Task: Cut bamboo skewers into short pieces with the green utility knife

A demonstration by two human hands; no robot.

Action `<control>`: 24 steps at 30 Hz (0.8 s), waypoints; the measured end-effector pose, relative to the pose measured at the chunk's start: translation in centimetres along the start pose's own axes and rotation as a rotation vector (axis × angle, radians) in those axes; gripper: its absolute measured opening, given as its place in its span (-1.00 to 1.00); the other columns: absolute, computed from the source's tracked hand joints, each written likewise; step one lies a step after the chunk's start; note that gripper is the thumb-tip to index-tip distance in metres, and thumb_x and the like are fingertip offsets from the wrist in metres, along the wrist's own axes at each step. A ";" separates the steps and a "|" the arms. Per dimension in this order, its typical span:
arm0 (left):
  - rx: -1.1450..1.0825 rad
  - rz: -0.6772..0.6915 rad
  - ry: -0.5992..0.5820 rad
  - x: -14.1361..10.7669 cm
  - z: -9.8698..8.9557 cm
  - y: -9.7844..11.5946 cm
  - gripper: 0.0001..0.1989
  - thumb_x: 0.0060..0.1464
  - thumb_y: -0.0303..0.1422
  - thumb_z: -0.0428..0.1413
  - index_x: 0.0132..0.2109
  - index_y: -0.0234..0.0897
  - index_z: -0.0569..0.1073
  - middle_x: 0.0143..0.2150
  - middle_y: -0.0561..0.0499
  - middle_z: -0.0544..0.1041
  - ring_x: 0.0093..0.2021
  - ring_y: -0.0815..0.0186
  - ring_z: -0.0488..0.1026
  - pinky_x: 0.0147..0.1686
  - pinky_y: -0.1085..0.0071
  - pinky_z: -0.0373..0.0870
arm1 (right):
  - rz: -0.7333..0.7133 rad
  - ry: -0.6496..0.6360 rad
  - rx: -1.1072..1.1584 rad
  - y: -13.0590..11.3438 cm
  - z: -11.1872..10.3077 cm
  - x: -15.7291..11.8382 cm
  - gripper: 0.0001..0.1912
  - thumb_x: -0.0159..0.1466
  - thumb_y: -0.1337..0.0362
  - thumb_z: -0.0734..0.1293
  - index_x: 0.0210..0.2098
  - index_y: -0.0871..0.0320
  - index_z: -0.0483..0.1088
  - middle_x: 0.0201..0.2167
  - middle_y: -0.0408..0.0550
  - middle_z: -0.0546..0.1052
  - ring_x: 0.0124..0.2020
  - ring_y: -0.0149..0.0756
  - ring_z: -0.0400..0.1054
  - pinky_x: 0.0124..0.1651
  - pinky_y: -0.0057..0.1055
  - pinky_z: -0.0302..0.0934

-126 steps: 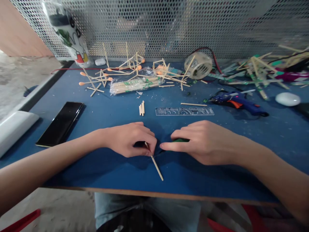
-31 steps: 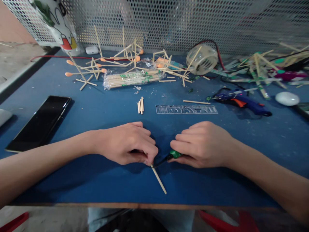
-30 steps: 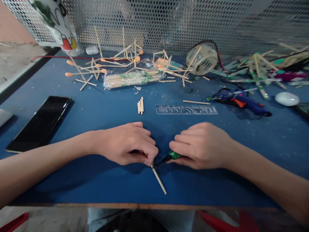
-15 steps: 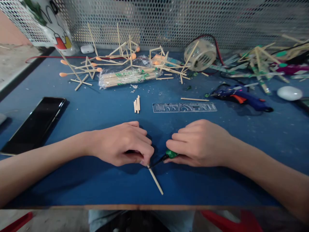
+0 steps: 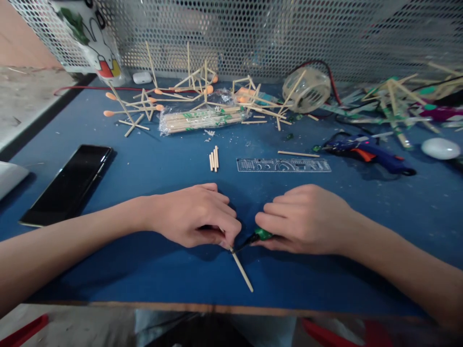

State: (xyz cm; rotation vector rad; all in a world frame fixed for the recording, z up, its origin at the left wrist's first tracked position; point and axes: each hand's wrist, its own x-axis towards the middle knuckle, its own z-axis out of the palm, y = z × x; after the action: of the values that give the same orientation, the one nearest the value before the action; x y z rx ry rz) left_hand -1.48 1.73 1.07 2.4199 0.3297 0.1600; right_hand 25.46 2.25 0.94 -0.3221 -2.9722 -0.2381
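Note:
My left hand (image 5: 202, 217) is closed, its thumb and index finger pinching the upper end of a thin wooden stick (image 5: 243, 272). The stick slants down toward the table's front edge. My right hand (image 5: 307, 221) is wrapped around a green-handled tool (image 5: 263, 234) with a narrow dark tip. That tip touches the stick right beside my left fingertips. Most of the handle is hidden in my palm, so I cannot tell the tool's exact kind. Beyond my left hand, several short cut sticks (image 5: 214, 159) lie side by side.
A clear ruler (image 5: 284, 165) lies beyond my hands, with a single stick (image 5: 298, 154) behind it. A blue glue gun (image 5: 372, 153) rests at right, a black phone (image 5: 70, 185) at left. Bagged sticks (image 5: 202, 119) and stick frames with orange tips (image 5: 135, 103) line the mesh panel (image 5: 238, 38).
The view has shifted slightly, so everything sits a little further right in the picture. Both hands keep their hold, and the tool's tip remains at the stick.

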 end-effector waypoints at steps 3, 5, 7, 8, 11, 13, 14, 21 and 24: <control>0.009 0.001 -0.002 -0.1 0.0 0.0 -0.84 0.37 -0.36 0.09 -0.21 -0.15 0.53 -0.32 0.05 0.58 -0.27 0.28 0.42 -0.22 0.25 0.05 | 0.010 0.040 -0.014 -0.6 0.2 0.2 -0.52 0.51 -0.03 0.05 -0.41 0.07 0.27 -0.60 -0.27 0.35 -0.61 -0.37 0.17 -0.48 -0.33 -0.19; 0.002 -0.005 -0.002 -0.1 -0.1 0.1 -0.84 0.37 -0.37 0.08 -0.21 -0.16 0.52 -0.31 0.06 0.59 -0.26 0.29 0.43 -0.21 0.25 0.05 | -0.005 0.031 -0.015 -0.3 0.2 0.0 -0.53 0.52 -0.01 0.03 -0.40 0.06 0.28 -0.60 -0.28 0.35 -0.60 -0.37 0.19 -0.48 -0.33 -0.17; -0.006 -0.010 0.000 0.0 -0.1 0.1 -0.85 0.37 -0.39 0.08 -0.21 -0.16 0.51 -0.29 0.07 0.59 -0.25 0.30 0.44 -0.20 0.25 0.06 | -0.025 0.015 -0.020 0.2 0.0 -0.3 -0.54 0.53 0.01 0.02 -0.39 0.06 0.28 -0.59 -0.28 0.36 -0.59 -0.37 0.20 -0.47 -0.32 -0.15; -0.007 -0.011 0.000 0.0 -0.1 0.1 -0.85 0.37 -0.39 0.08 -0.21 -0.16 0.51 -0.29 0.08 0.59 -0.25 0.30 0.44 -0.20 0.26 0.06 | -0.026 0.011 -0.025 0.5 0.0 -0.5 -0.55 0.53 0.02 0.03 -0.39 0.06 0.28 -0.59 -0.28 0.36 -0.59 -0.37 0.20 -0.47 -0.32 -0.15; 0.000 -0.012 0.003 0.1 0.0 0.0 -0.84 0.37 -0.37 0.08 -0.22 -0.15 0.52 -0.31 0.08 0.58 -0.27 0.30 0.43 -0.21 0.25 0.06 | 0.004 0.021 -0.052 0.3 -0.2 -0.6 -0.55 0.51 -0.01 0.06 -0.40 0.06 0.27 -0.60 -0.27 0.34 -0.60 -0.36 0.19 -0.48 -0.32 -0.15; 0.000 -0.008 0.001 0.1 0.1 0.0 -0.84 0.37 -0.36 0.08 -0.21 -0.15 0.52 -0.30 0.09 0.58 -0.26 0.30 0.43 -0.21 0.25 0.06 | 0.030 0.035 -0.072 -0.6 -0.3 -0.4 -0.55 0.51 -0.01 0.07 -0.41 0.06 0.27 -0.60 -0.27 0.33 -0.61 -0.35 0.19 -0.49 -0.32 -0.16; 0.000 -0.006 0.000 0.1 0.1 0.0 -0.84 0.37 -0.36 0.08 -0.20 -0.14 0.52 -0.29 0.08 0.58 -0.26 0.30 0.43 -0.21 0.25 0.06 | 0.045 0.043 -0.075 -1.1 -0.3 -0.2 -0.56 0.51 0.01 0.06 -0.41 0.06 0.26 -0.60 -0.27 0.33 -0.61 -0.35 0.19 -0.49 -0.31 -0.15; 0.005 -0.029 -0.019 0.3 0.0 0.2 -0.84 0.37 -0.40 0.06 -0.19 -0.15 0.52 -0.28 0.05 0.59 -0.24 0.29 0.46 -0.20 0.25 0.06 | 0.031 0.003 -0.001 -1.0 -0.1 -0.4 -0.54 0.52 0.00 0.02 -0.38 0.05 0.28 -0.60 -0.27 0.38 -0.62 -0.35 0.21 -0.49 -0.31 -0.19; -0.003 -0.020 -0.025 0.3 0.0 0.1 -0.84 0.37 -0.41 0.07 -0.19 -0.15 0.52 -0.27 0.07 0.61 -0.24 0.31 0.46 -0.20 0.26 0.06 | 0.006 0.001 0.001 0.1 0.0 -0.7 -0.53 0.52 -0.03 0.04 -0.39 0.06 0.27 -0.60 -0.28 0.37 -0.62 -0.37 0.20 -0.50 -0.32 -0.22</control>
State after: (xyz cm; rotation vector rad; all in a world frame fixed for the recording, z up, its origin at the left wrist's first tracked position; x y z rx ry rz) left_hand -1.16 1.70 1.16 2.4127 0.3417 0.1208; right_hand 26.19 2.20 0.86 -0.3311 -2.9693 -0.2356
